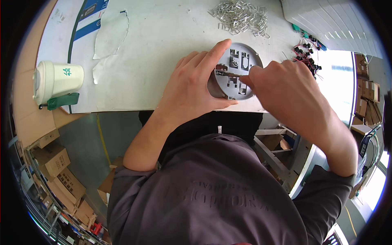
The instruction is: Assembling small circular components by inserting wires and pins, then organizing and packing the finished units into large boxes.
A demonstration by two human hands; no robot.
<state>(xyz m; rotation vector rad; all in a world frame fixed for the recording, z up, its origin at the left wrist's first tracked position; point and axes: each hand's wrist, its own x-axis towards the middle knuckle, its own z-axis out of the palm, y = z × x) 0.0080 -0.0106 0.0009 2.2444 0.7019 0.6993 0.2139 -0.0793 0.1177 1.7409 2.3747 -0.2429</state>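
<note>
1. Housing (250,90): round, grey, face up between the two hands, over the table's near edge; whether it touches the tabletop, I cannot tell. Cut-outs and raised bits mark its face.
2. Strip (230,74): thin, dark, lying across the left half of that face.
3. Left hand (190,83): spread around the housing's left side, forefinger at the far rim, thumb along the near one, gripping it between them.
4. Right hand (288,83): curled, thumb and forefinger together over the housing's right side, pinching the strip's right end.
5. Table (151,53): white, under both hands.
6. Clips (241,18): a heap of small silvery pieces beyond the housing.
7. Wires (307,57): red and black, bunched with black parts, beyond the right hand.
8. Bin (330,22): white, ribbed, at the far right.
9. Paper (111,34): pale, torn-edged, well left of the housing.
10. Cup (63,81): cream, on its side at far left, its green handle (63,101) toward the person.
11. Cartons (53,159): brown, below the table, at left.
</note>
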